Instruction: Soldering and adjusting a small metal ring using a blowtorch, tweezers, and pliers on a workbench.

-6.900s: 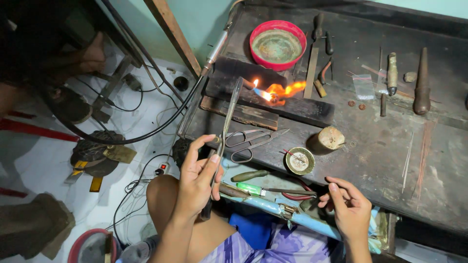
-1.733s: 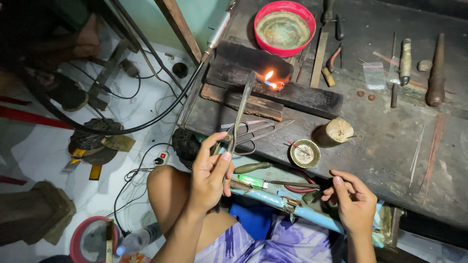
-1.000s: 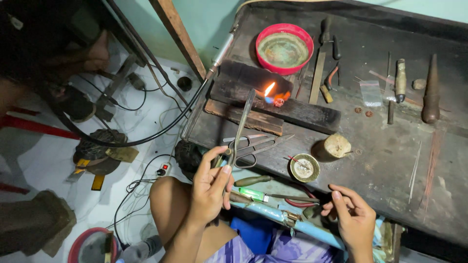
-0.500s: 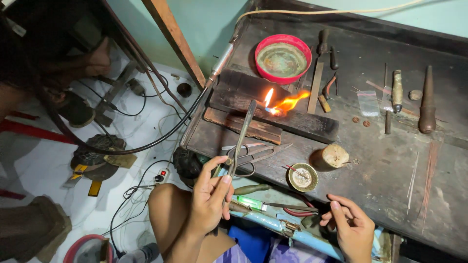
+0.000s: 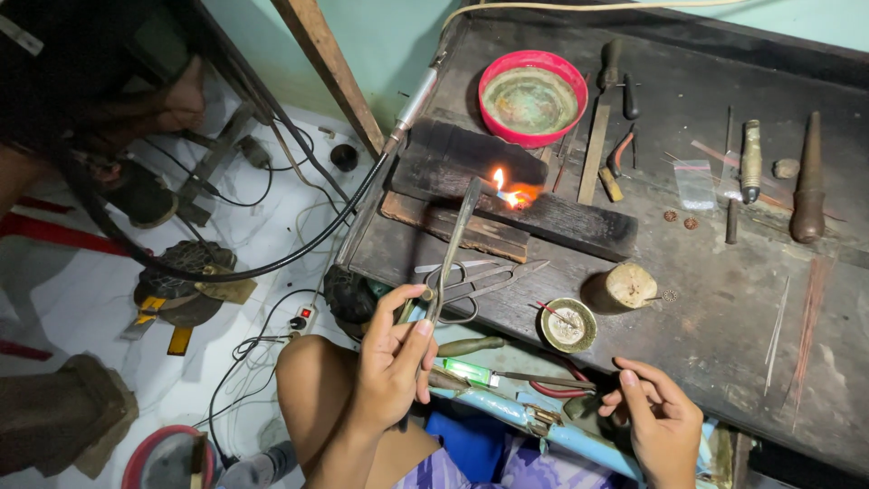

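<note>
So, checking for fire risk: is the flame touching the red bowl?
No, the flame burns on the dark charred block, apart from the red bowl behind it.

The left hand [image 5: 391, 362] closes its grip round the near end of long metal tweezers [image 5: 454, 249], whose tip reaches away from the grip to a small flame [image 5: 503, 188] on a charred wooden block [image 5: 543, 217]. Just beyond the grip, scissors [image 5: 480, 281] lie flat on the dark bench [image 5: 724, 299]. To the right of the grip sit a small round dish [image 5: 568, 325] and a short wooden stub [image 5: 630, 285]. Far beyond it stands a red bowl [image 5: 532, 97]. The right hand [image 5: 656, 421] hangs at the bench's near edge, fingers curled, pinching something too small to make out. Left of the grip, cables [image 5: 253, 263] trail over the floor [image 5: 81, 299].
</note>
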